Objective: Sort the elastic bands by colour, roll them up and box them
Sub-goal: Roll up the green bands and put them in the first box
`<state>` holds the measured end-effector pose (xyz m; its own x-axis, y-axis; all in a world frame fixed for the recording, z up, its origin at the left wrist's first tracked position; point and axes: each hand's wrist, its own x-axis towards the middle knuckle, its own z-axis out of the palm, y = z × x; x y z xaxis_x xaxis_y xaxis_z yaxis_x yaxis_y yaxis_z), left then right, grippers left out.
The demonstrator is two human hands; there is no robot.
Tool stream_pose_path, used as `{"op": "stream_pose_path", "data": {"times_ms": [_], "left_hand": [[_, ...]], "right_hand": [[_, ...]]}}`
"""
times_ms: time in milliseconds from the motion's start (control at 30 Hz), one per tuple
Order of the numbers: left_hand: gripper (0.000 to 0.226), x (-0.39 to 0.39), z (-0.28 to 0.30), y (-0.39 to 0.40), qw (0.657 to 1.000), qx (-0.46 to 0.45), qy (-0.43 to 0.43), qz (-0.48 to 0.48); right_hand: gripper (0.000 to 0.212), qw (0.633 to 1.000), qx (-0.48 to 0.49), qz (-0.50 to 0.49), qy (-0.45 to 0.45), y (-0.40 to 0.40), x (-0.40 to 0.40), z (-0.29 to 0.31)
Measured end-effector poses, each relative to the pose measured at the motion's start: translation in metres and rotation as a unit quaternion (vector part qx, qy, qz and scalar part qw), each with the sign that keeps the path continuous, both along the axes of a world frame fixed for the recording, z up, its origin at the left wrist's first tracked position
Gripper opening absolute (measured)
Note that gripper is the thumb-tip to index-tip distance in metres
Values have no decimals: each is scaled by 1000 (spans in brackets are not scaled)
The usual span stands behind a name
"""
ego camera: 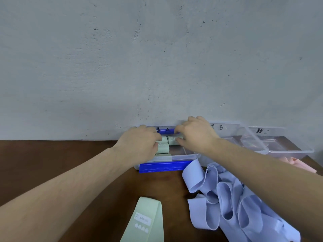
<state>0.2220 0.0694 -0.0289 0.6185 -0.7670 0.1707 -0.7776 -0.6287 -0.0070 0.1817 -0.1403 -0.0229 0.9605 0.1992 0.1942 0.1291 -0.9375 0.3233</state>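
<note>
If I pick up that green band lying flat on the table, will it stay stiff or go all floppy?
Probably floppy: the green band lies limp and flat on the table, like the folded blue bands beside it. It looks thin, so likely light. Its cloth-like surface probably will not slip much, and unrolled it should not roll away.

Soft even light, wide-angle edge bending
</note>
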Motion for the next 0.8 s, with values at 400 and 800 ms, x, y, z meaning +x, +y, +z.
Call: {"op": "stream_pose_path", "data": {"times_ms": [400, 800], "left_hand": [[14, -122, -17, 77, 958, -159, 214, 109], [29, -207, -39, 110, 947, -43, 175, 267]], "right_hand": [[18, 964, 250, 64, -62, 57, -125, -7], [22, 923, 384, -4, 3, 109, -235, -51]]}}
